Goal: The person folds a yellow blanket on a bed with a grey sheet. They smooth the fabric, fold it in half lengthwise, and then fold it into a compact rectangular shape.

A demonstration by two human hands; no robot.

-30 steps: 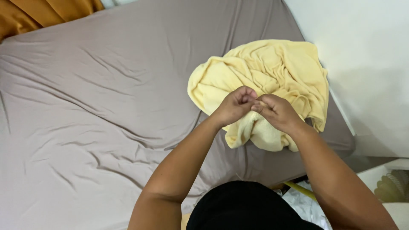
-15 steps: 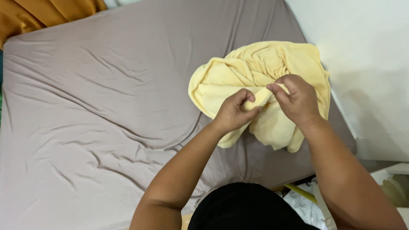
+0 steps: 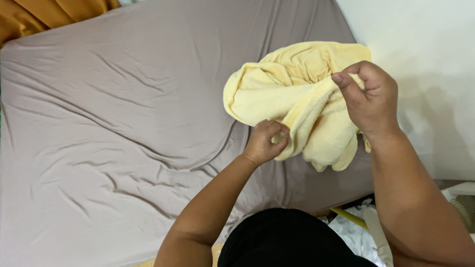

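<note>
Head view: pale yellow towel (image 3: 307,106), all bunched up, lifted a bit over the right side of the bed, near the white wall (image 3: 420,59). Right hand (image 3: 368,99) closed around an upper fold, thumb and fingers pinching the cloth tight, holding that edge up. Left hand (image 3: 264,141) lower and nearer, fingers curled in and gripping the bottom edge of the same fold, so a thick ridge of towel stretched between the two hands. Rest of the towel drooping down in loose lobes under the right wrist. Underneath, a grey-taupe fitted sheet (image 3: 123,123) over the mattress, pretty wrinkled, creases fanning out to the left. Far left corner: a bit of mustard-orange fabric (image 3: 54,15). Close in at the bottom, black clothing (image 3: 287,237) between the forearms, plus some white crumpled stuff (image 3: 354,232) and a thin yellow strip (image 3: 349,217) down by the near right edge of the bed, too cluttered to tell apart.
</note>
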